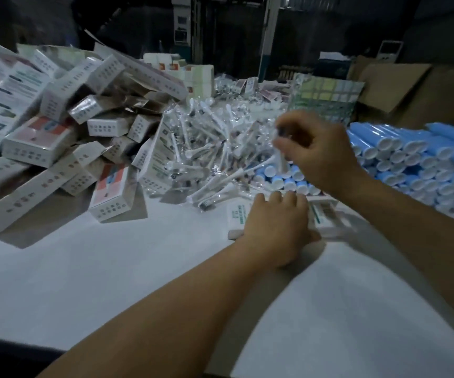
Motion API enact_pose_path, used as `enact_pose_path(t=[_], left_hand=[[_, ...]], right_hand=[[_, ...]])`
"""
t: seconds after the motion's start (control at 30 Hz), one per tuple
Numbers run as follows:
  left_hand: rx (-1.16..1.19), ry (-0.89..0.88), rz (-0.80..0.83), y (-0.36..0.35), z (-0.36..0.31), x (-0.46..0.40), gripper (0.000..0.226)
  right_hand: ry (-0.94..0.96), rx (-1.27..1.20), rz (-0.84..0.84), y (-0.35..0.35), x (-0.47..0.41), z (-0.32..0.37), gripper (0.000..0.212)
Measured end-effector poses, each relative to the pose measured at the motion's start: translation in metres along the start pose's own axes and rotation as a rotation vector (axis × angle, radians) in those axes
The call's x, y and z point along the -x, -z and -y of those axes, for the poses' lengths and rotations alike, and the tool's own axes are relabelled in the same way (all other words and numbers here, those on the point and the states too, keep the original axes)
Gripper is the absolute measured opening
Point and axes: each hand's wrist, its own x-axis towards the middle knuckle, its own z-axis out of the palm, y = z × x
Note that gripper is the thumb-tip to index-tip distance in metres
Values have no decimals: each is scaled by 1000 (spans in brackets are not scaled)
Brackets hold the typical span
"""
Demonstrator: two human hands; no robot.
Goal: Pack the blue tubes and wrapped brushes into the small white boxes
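A small white box (326, 214) is pressed flat by the left hand (275, 227); just beyond it, a wrapped brush (281, 156) is pinched by the right hand (318, 151); blue tubes (416, 159) lie stacked to the box's right.

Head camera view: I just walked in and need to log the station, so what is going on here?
A person is packing at a white table. The left hand rests on a small white box lying flat, while the right hand pinches a wrapped brush raised above it. A pile of wrapped brushes lies behind, stacked blue tubes lie to the right, and a heap of boxes sits left.
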Motion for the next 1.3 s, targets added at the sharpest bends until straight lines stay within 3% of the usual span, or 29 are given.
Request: enact_pose_path(t=[0.03,0.17,0.3,0.57,0.7,0.87,1.13,1.3], left_hand=[[16,-12,-12,1,-1,-1,67],[48,37,-53,4,2,-3,69],[50,78,-93,3,0,-5,66],[-20,57,-128,2,-5,2,76],[8,48,-138,5,-9,1,71],[3,35,-142,6,-12,2,74],[44,124,-166,8,-1,0,73],[38,182,-186,6,-1,-1,68]], right_hand=[[-132,-104,-131,17,11,-8,6],[-688,-442,-615,68,69,-39,21],[-1038,-750,-753,72,99,-55,22],[-1096,-744,-782,62,90,-49,13],[-1135,-501,-625,51,96,-44,21],[-958,-404,-338,34,98,-26,37],[-844,-294,-559,43,106,-31,21],[-859,-332,-369,31,110,-21,15]])
